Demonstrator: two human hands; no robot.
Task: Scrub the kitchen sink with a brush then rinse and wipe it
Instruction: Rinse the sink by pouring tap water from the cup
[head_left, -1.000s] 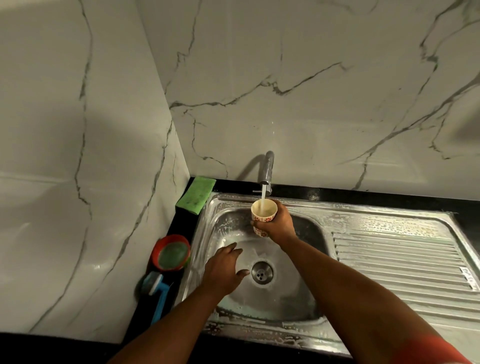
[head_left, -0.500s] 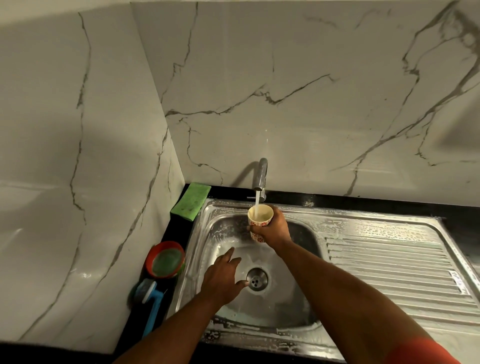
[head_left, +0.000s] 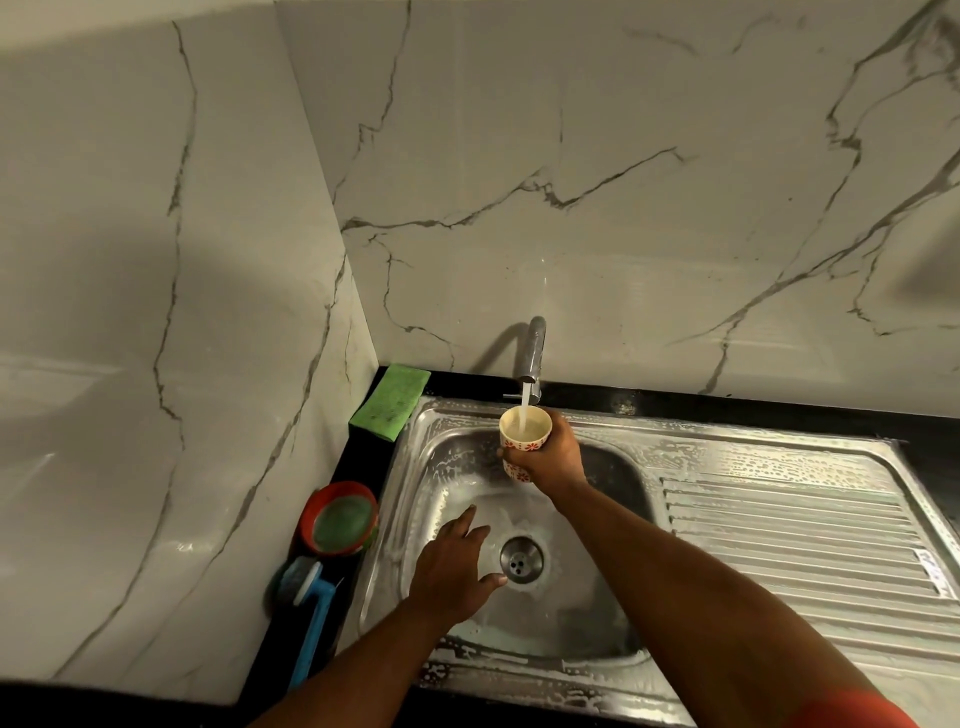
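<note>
The steel sink (head_left: 613, 644) carries soap suds along its rim and basin walls. My right hand (head_left: 553, 457) grips a small cream cup with red flowers (head_left: 523, 434) under the running tap (head_left: 532, 356), and water streams into the cup. My left hand (head_left: 452, 566) is spread flat inside the basin, its fingers straight, just left of the drain (head_left: 521, 557). A blue-handled scrubbing brush (head_left: 311, 613) lies on the black counter left of the sink.
A green sponge (head_left: 390, 399) lies at the back left corner of the counter. A red bowl (head_left: 340, 519) stands between the sponge and the brush. The ribbed drainboard (head_left: 810, 551), also sudsy, extends to the right. Marble walls close in behind and on the left.
The view has tilted slightly. My right hand keeps the cup under the running tap. My left hand has stayed spread in the basin beside the drain.
</note>
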